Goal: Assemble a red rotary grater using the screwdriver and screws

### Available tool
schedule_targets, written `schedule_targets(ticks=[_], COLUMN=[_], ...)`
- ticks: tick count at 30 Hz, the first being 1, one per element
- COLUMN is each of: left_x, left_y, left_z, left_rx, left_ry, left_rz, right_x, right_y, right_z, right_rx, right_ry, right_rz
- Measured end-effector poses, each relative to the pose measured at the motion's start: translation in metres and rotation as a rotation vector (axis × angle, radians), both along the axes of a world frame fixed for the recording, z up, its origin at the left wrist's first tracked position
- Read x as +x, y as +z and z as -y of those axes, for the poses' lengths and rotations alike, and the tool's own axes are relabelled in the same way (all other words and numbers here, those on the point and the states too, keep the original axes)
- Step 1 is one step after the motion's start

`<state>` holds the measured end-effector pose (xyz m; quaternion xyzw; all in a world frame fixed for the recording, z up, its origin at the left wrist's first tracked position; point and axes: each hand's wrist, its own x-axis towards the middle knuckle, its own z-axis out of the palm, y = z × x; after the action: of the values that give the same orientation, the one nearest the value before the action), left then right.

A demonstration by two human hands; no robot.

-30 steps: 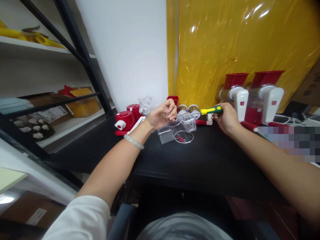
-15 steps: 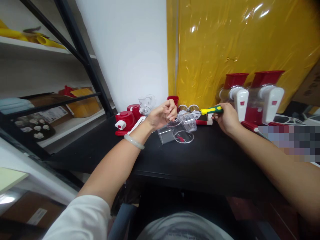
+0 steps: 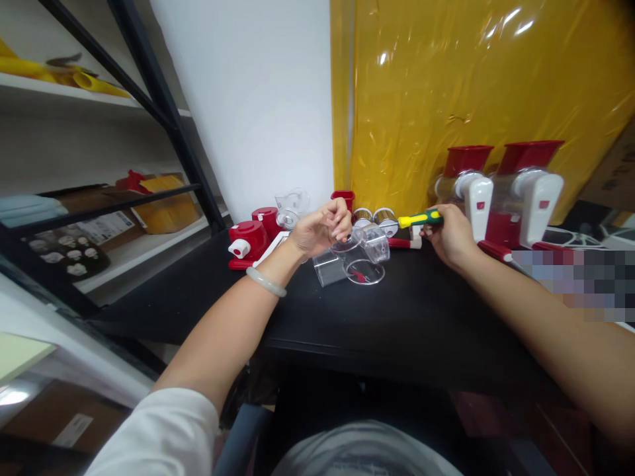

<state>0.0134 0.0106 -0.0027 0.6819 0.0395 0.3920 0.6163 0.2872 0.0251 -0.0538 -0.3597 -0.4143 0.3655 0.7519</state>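
Observation:
A clear plastic grater housing lies tilted on the black table, with its oval rim facing me and a round clear opening on its right. My left hand, a pale bangle on its wrist, has curled fingers closed at the housing's upper edge; the exact grip is partly hidden. In my right hand is a screwdriver with a green and yellow handle. Its shaft points left toward the housing's round part, and I cannot tell whether the tip touches. Just behind are two metal drums with white rims.
Red parts with a white knob and a clear part stand left of my hand. At right are two assembled red and white rotary graters. A red-handled piece lies behind the housing. Shelving borders the left side.

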Motion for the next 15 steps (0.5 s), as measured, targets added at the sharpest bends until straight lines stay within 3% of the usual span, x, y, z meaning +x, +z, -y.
schedule_targets(ticks=[7,15], left_x=[0.0010,0.0007], left_y=[0.0001,0.0002], left_z=[-0.0014,-0.0010], left_rx=[0.011,0.006], left_ry=[-0.039,0.002], left_rz=[0.005,0.001], right_x=[-0.0012,-0.0004], right_y=[0.0009,-0.0017], right_z=[-0.0006,-0.0032], right_rx=[0.003,0.030], right_ry=[0.000,0.037], right_rz=[-0.086,-0.100])
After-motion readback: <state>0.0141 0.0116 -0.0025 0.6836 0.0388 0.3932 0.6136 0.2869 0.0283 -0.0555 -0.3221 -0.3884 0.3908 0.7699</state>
